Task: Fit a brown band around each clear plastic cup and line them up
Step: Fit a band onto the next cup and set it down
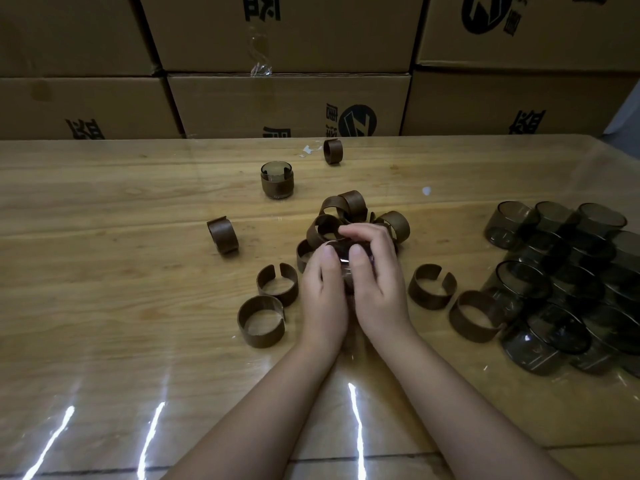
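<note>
My left hand (323, 289) and my right hand (375, 271) are closed together around one smoky clear cup (343, 256) at the table's centre; both thumbs press on its rim, and a brown band seems to sit around it, mostly hidden by my fingers. One banded cup (277, 180) stands upright farther back. Several loose brown bands lie around my hands: a pile (353, 211) just behind them, one band (223, 234) to the left, two (262, 320) at the near left, and two (433, 286) at the right. A heap of bare cups (568, 285) lies on the right.
A wooden table (104, 306) under a glossy transparent sheet carries everything. Stacked cardboard boxes (287, 105) form a wall along its far edge. A single band (333, 151) and scraps of white paper (308, 150) lie near the back.
</note>
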